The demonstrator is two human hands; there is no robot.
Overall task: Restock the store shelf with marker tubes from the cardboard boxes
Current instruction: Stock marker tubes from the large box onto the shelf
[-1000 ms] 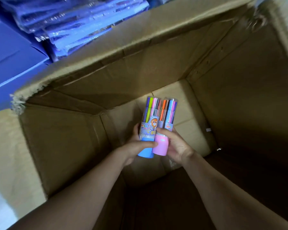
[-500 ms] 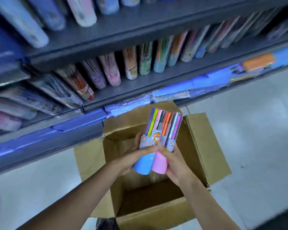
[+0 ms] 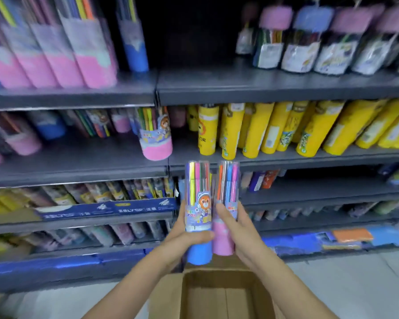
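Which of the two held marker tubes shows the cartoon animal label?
The blue-based marker tube, gripped by the left hand. The pink-based marker tube in the right hand shows only lettering.

Dark grey metal shelving (image 3: 263, 88) in tiers, blue edge strip (image 3: 106, 209) on a lower tier, pale tiled floor (image 3: 355, 284) below, dim lighting.

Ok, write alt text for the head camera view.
Two hands hold marker tubes upright side by side before store shelves: the left hand grips a blue-based tube, the right hand a pink-based tube. An open cardboard box sits below; a matching pink tube stands on the shelf.
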